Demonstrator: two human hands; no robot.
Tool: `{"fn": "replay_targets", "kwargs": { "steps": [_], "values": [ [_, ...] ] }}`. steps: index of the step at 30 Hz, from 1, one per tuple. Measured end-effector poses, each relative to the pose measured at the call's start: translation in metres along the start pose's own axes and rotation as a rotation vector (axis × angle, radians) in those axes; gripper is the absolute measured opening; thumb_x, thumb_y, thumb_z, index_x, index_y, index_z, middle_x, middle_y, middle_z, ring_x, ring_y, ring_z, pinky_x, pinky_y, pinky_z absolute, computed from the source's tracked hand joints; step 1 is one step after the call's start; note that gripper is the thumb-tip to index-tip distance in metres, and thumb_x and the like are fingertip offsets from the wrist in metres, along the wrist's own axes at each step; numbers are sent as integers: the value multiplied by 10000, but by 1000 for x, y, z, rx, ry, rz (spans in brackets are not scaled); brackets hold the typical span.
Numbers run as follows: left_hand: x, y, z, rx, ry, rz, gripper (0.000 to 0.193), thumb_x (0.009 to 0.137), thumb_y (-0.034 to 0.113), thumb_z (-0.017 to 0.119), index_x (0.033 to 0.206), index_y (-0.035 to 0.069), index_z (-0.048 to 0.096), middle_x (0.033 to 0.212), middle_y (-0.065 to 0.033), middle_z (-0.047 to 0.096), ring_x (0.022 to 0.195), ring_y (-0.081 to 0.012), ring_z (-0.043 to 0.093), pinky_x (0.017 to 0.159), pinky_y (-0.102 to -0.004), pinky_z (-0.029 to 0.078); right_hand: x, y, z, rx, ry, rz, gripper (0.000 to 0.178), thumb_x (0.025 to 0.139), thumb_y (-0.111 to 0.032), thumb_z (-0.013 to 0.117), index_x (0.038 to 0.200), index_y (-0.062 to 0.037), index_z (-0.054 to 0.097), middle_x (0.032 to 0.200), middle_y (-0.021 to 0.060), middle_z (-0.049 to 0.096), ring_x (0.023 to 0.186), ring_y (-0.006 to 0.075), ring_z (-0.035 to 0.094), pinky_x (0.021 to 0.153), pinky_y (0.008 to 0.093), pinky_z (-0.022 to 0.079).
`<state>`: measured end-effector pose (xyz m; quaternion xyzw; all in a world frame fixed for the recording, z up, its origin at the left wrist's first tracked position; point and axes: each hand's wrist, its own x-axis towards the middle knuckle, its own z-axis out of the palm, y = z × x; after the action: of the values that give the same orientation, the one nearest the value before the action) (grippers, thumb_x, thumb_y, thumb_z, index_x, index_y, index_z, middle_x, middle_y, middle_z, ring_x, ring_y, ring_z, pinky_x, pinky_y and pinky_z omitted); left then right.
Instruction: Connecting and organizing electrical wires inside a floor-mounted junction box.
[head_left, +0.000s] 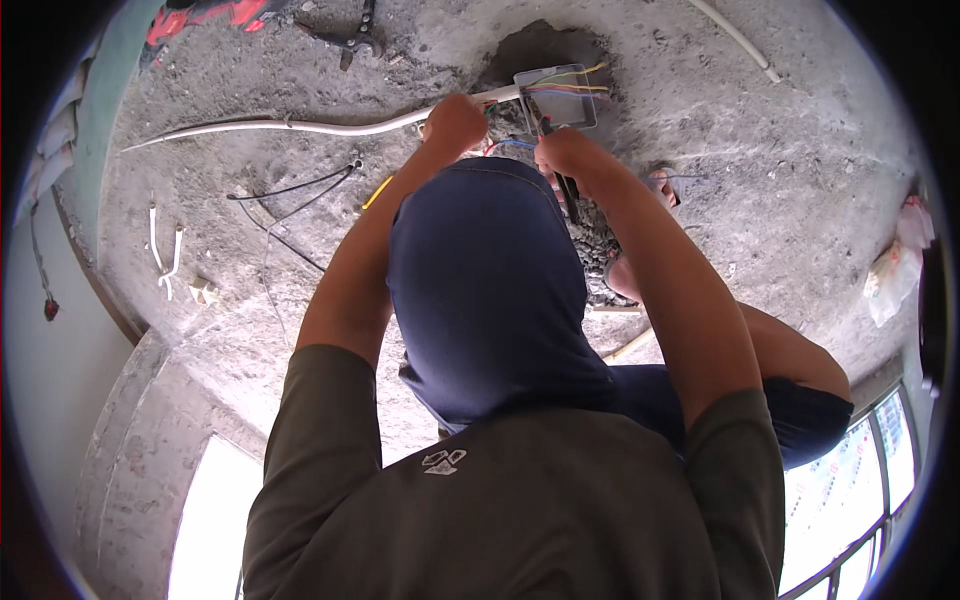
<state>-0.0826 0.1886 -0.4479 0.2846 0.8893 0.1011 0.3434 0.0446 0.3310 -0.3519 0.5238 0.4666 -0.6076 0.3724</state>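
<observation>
My left hand [457, 124] is closed around a long white conduit [340, 129] running across the rough concrete floor; its fingertips are partly hidden. My right hand [572, 155] grips a slim tool with dark handles, which looks like pliers [571, 203]. The tool's tip points to the near left corner of a grey junction box [562, 115]. Out of the conduit's end, several coloured wires [575, 88] cross the box. Blue and red wires [512, 143] lie between my hands. My knee in dark blue cloth [485, 290] hides the floor below them.
Black-handled pliers [350, 42] and a red tool [205, 18] lie at the far left. Black cable [290, 195] loops left of my left arm. White pipe pieces [168, 250] lie farther left, another conduit [738, 40] far right. Rubble [592, 245] fills a channel beside my foot [624, 278].
</observation>
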Motion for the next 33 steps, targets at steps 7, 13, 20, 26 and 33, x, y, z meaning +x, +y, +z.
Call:
{"fn": "replay_targets", "kwargs": {
  "steps": [7, 13, 20, 26, 33],
  "values": [
    [-7, 14, -12, -2, -24, -44, 361, 876, 309, 455, 871, 4, 648, 851, -255, 621, 860, -418, 596, 783, -483, 463, 1, 4, 11, -124, 48, -135, 160, 799, -57, 476, 853, 26, 602, 709, 138, 608, 584, 224, 630, 493, 370, 521],
    [2, 12, -3, 13, -37, -61, 361, 875, 316, 471, 882, 2, 650, 841, -248, 625, 855, -409, 603, 775, -478, 469, 27, 19, 5, -1282, 280, -912, 117, 674, -47, 568, 585, 16, 611, 638, 161, 637, 541, 282, 641, 513, 365, 515],
    [5, 4, 4, 19, -31, -50, 369, 849, 331, 504, 857, -7, 652, 884, -238, 645, 890, -385, 626, 801, -446, 495, 42, 14, 8, -683, 4, -481, 165, 705, -103, 537, 602, -6, 622, 609, 169, 617, 549, 296, 628, 498, 381, 486],
    [-3, 9, -8, -138, -69, -45, 312, 858, 294, 482, 825, 41, 661, 827, -227, 642, 857, -371, 628, 783, -462, 484, 25, 14, 13, 229, 30, -140, 212, 771, -159, 514, 594, -43, 513, 539, 77, 512, 421, 175, 457, 404, 309, 313],
    [-24, 14, -22, -31, 46, -59, 302, 867, 306, 460, 855, 95, 676, 826, -193, 643, 847, -383, 610, 750, -452, 467, 15, 3, -1, 279, -97, -60, 190, 760, -193, 541, 627, -59, 517, 541, 48, 482, 449, 136, 432, 423, 301, 314]
  ]
}}
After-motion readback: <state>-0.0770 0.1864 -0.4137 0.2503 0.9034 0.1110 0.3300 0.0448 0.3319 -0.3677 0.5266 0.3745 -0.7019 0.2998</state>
